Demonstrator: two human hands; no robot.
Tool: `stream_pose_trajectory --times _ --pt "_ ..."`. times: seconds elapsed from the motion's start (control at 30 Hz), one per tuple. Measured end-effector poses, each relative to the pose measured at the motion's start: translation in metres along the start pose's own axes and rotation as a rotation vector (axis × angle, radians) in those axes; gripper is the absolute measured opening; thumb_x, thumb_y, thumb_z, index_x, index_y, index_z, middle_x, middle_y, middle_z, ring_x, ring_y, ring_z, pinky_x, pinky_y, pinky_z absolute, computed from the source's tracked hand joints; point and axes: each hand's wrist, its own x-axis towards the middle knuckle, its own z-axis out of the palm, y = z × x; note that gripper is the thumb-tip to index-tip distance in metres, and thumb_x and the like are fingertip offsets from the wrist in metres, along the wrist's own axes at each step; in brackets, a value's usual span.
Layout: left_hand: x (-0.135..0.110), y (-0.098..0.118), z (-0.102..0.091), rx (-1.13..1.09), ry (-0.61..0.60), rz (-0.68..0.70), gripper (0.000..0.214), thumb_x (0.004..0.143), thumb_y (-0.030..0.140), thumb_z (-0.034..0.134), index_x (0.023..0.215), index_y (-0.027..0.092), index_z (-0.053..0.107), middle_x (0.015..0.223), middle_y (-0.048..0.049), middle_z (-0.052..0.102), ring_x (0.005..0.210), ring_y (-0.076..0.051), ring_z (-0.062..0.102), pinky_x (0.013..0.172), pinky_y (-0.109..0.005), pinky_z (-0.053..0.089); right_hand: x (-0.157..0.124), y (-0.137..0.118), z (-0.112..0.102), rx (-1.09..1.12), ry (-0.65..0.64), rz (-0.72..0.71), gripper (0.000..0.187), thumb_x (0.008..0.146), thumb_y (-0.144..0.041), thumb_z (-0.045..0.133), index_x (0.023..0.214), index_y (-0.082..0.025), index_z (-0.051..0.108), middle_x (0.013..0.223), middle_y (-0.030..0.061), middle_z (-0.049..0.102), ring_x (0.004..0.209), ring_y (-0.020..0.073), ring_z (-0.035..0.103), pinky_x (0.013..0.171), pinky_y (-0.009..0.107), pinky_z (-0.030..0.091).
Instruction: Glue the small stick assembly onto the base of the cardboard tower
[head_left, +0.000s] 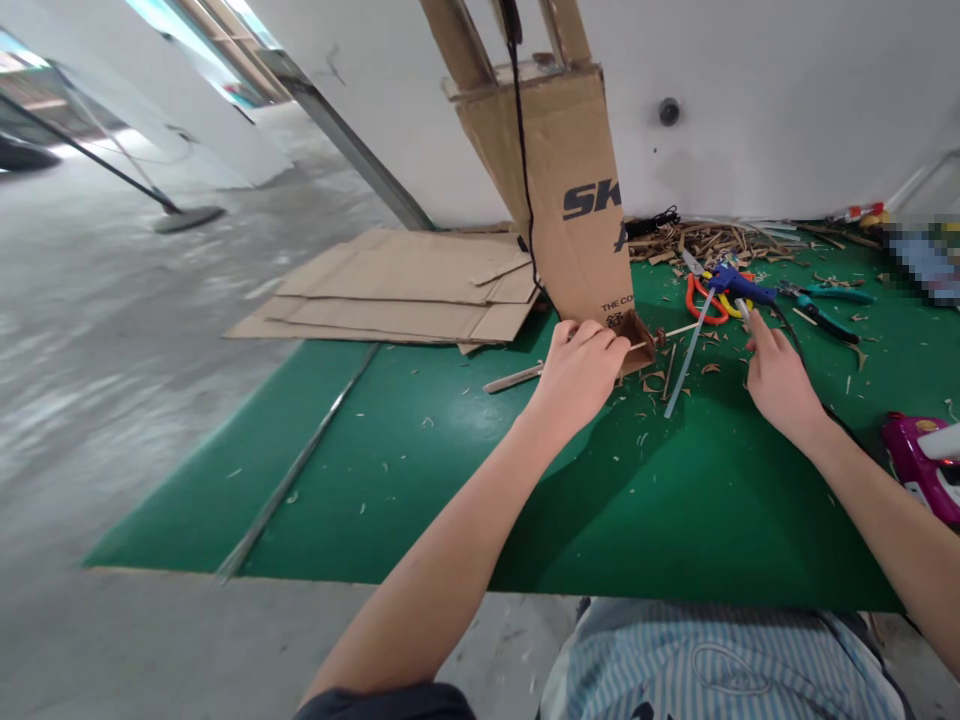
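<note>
I'm gripping the lower corner of an upright cardboard box (562,200) with my left hand (577,375) on the green work mat (450,480), while my right hand (780,380) is holding narrow beside a blue glue gun (739,283), though I cannot tell whether it's touching it

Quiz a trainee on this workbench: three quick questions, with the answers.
1. True or false: the right hand is gripping the green-handled pliers.
2. Which hand holds the small cardboard piece?
3. Fill in the blank: the large dark letters printed on the tall cardboard box read ____.

Key: 1. False. 2. Left hand. 3. SK.
</note>
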Motion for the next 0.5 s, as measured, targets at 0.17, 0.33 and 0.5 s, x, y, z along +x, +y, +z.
stream_pose_trajectory --times 0.17,0.33,0.5 --pt "0.001 -0.001 0.005 -0.022 0.020 -0.034 0.021 0.097 0.015 0.046 0.095 0.017 0.067 0.091 -0.0098 0.070 0.095 -0.026 0.055 0.089 -0.041 0.032 -0.008 0.005 -0.001 -0.279 -0.057 -0.104 0.060 0.086 -0.011 0.042 0.146 -0.005 0.046 0.102 0.0219 0.059 0.093 0.0327 0.055 0.077 0.050 0.051" --pt "0.002 -0.003 0.013 -0.036 0.049 -0.055 0.022 0.100 0.018 0.045 0.092 0.019 0.066 0.089 -0.0073 0.071 0.093 -0.024 0.055 0.089 -0.040 0.032 -0.006 -0.005 -0.018 -0.415 -0.050 -0.086 0.045 0.095 -0.022 0.040 0.136 -0.013 0.057 0.106 0.0202 0.060 0.097 0.0330 0.053 0.075 0.044 0.046" --pt "0.002 -0.003 0.013 -0.027 0.018 -0.072 0.022 0.100 0.018 0.045 0.093 0.019 0.065 0.092 -0.0078 0.072 0.096 -0.025 0.056 0.090 -0.042 0.033 0.034 -0.021 -0.035 -0.503 -0.181 0.091 0.042 0.098 -0.026 0.037 0.131 -0.010 0.057 0.115 0.0225 0.059 0.107 0.0355 0.051 0.082 0.044 0.041"
